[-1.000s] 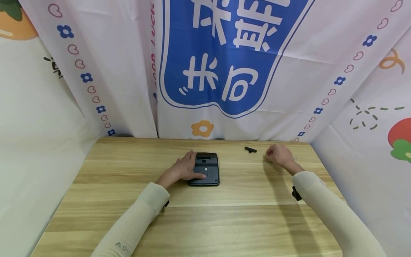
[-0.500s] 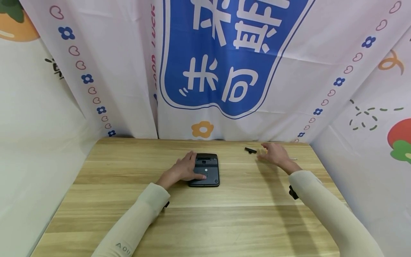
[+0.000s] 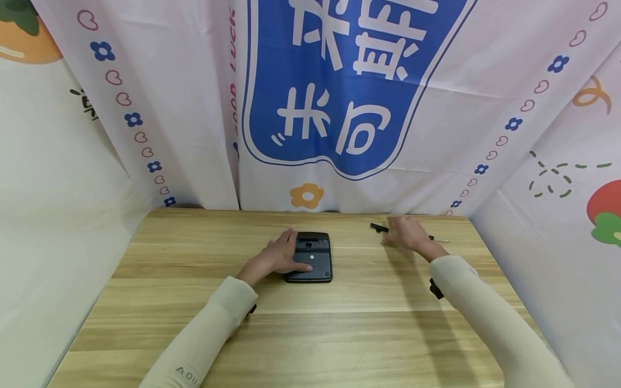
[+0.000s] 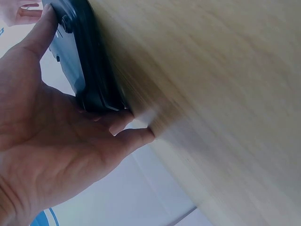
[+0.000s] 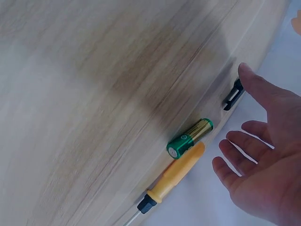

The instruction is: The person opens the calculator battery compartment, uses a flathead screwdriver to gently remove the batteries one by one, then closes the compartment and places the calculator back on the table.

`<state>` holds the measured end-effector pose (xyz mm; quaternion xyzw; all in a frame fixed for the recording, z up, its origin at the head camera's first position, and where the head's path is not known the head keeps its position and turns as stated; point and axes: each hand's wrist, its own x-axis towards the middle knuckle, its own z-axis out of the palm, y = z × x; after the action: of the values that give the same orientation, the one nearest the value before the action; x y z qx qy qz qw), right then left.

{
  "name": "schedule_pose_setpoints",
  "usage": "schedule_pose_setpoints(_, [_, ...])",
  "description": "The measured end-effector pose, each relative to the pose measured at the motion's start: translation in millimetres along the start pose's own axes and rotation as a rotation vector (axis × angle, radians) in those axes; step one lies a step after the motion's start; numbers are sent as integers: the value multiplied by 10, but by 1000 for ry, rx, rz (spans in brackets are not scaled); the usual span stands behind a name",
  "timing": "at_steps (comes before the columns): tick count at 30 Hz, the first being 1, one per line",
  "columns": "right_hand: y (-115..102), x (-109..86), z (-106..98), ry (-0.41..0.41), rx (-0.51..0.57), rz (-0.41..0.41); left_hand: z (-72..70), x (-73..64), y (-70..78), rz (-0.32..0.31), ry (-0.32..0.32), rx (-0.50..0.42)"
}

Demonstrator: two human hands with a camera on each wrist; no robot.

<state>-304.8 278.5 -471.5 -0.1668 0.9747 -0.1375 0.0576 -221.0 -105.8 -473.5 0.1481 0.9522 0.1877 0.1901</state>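
On the wood-grain surface (image 3: 310, 345), a black calculator-like device (image 3: 318, 260) lies back up, its slot uncovered, gripped by the left hand (image 3: 276, 256) with thumb on its back and fingers at its edge. To its right lie a yellow-handled screwdriver (image 5: 178, 170), a small black cover (image 3: 377, 227) and, just beside the screwdriver's handle, a green-and-gold battery (image 5: 190, 138). The right hand (image 3: 406, 233), fingers spread, seems to be reaching for the cover, contact unclear; next calls for a thumb-and-finger pinch on that small piece.
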Motion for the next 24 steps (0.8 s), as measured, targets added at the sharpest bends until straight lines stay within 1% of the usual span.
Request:
schedule_pose_setpoints(6, [-11,62,58,0,-2,-31,4,-1,-9,0,-5,-2])
schedule_pose_setpoints(14, [-66,116,103,-37,3,-5,22,16,-24,17,4,-8])
schedule_pose_setpoints(24, [-43,196,152,-19,10,-75,16,15,-24,14,5,-5])
